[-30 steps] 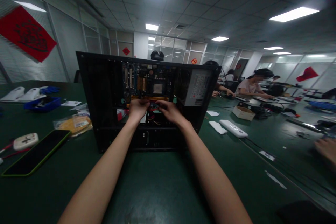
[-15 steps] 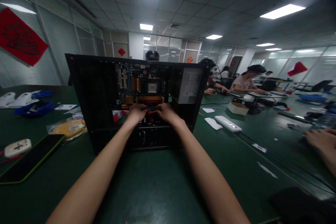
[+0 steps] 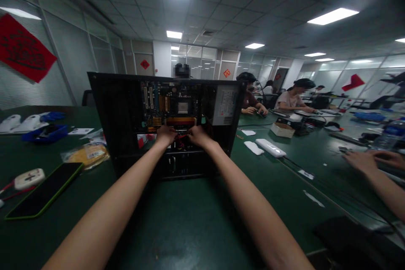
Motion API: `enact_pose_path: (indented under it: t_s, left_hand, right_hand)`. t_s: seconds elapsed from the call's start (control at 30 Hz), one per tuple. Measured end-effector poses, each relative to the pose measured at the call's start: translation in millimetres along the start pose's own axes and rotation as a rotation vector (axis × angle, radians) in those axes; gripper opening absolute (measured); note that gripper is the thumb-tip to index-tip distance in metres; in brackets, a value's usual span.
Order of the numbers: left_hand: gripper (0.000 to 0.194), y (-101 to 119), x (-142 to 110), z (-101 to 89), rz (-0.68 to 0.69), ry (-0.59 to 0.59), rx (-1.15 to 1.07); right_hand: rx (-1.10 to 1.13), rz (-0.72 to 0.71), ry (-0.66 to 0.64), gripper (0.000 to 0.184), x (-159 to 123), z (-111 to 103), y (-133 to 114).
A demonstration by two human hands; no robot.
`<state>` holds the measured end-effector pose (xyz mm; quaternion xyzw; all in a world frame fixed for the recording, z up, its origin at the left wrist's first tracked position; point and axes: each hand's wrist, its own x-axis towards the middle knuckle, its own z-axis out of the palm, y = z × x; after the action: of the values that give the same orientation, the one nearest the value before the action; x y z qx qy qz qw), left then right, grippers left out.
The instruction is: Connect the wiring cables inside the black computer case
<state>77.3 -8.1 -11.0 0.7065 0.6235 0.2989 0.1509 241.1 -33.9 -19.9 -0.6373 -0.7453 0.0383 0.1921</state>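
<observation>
An open black computer case (image 3: 126,161) stands on the table in front of me, its inside facing me. Within it are a motherboard (image 3: 155,109) with a bare square processor (image 3: 182,107), and a power supply (image 3: 225,105) at the upper right. Both hands reach into the lower middle of the case, just below the orange-brown memory slots (image 3: 181,121). My left hand (image 3: 166,136) is closed, its fingertips pinched and partly hidden. My right hand (image 3: 198,136) pinches at a thin red cable (image 3: 182,137) that runs between the hands. Whatever the left fingers hold is too dark to identify.
To the left lie a phone (image 3: 44,192), a yellow item in a plastic bag (image 3: 87,155) and a blue tray (image 3: 60,134). A white power strip (image 3: 270,147) and a small box (image 3: 282,129) are at right. A co-worker's hands (image 3: 363,161) work at the right edge.
The view has shifted slightly, and the case appears a little smaller and straighter. My hands stay at the same spot inside it. The co-worker's hands at right have come further into view.
</observation>
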Motion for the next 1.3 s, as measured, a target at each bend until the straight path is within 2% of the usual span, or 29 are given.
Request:
enact_pose_path:
  t_s: [0.4, 0.67, 0.83, 1.0, 1.3]
  left_hand:
    - [0.021, -1, 0, 0.9, -0.051, -0.009, -0.032]
    - [0.019, -1, 0, -0.8, -0.028, -0.009, 0.029]
    - [0.018, 0, 0, 0.8, 0.023, 0.04, 0.06]
    - [0.025, 0, 0, 3.7, 0.029, 0.029, 0.097]
    - [0.025, 3, -3, 1.5, 0.074, 0.033, 0.128]
  right_hand:
    - [-0.016, 0.011, 0.009, 0.026, 6, 6, 4]
    - [0.024, 0.008, 0.028, 0.026, 10, 8, 8]
    - [0.032, 0.036, 0.026, 0.027, 10, 9, 6]
    - [0.025, 0.046, 0.013, 0.028, 10, 8, 3]
    - [0.038, 0.051, 0.021, 0.028, 12, 8, 4]
